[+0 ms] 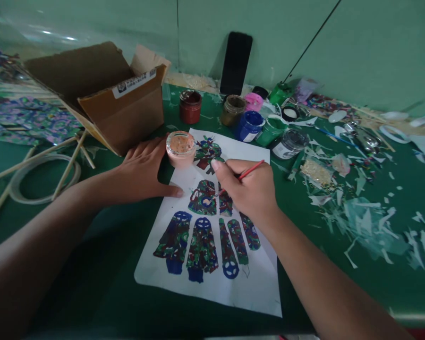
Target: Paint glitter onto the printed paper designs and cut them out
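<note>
A white paper sheet [248, 288] with several painted shapes in dark blue, green and red lies on the green table. My right hand [250, 186] rests over its upper right part, closed around a thin red brush [251, 169] whose tip points down-left at the painted shapes in the middle. My left hand [147, 167] lies flat with fingers spread, its thumb on the sheet's left edge and its fingers beside the cardboard box. Between the hands, at the sheet's top left, stands an open jar of peach paint [181, 147].
An open cardboard box [127, 111] stands at the upper left, near a tape ring [16, 191] and wooden sticks. Behind the sheet are a red paint jar [190, 107], a blue one [250, 126], others, and a phone [236, 63]. Plastic scraps [371, 226] litter the right.
</note>
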Tool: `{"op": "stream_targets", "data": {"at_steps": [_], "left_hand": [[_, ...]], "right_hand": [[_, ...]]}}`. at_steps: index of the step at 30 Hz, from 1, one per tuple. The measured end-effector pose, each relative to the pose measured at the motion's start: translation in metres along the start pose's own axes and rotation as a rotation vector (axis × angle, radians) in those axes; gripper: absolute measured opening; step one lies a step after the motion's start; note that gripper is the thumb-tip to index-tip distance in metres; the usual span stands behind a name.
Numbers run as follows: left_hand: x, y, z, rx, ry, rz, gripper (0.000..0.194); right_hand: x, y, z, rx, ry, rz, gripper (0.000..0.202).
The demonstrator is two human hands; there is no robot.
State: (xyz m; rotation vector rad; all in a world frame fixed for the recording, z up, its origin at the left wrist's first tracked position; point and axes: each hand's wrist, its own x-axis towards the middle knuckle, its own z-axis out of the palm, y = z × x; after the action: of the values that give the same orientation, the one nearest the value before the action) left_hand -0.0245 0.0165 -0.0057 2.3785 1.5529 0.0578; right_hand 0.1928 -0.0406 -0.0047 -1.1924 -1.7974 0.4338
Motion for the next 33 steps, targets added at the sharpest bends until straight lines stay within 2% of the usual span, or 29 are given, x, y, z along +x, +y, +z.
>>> {"op": "stream_targets", "data": {"at_steps": [5,9,33], "left_hand": [[-0.0006,-0.0006,-0.0001,0.001,0.001,0.005,0.12],[-0.0002,-0.0008,0.0,-0.001,-0.009,-0.004,0.121],[0.003,-0.0026,0.0002,0.037,-0.048,-0.025,0.124]], "right_hand": [[0.0001,-0.0007,-0.0003,-0.008,-0.036,-0.013,0.051],[-0.0001,-0.0004,-0.001,-0.004,0.035,-0.001,0.051],[0.0003,-0.0001,0.0001,0.008,-0.052,-0.068,0.049]]}}
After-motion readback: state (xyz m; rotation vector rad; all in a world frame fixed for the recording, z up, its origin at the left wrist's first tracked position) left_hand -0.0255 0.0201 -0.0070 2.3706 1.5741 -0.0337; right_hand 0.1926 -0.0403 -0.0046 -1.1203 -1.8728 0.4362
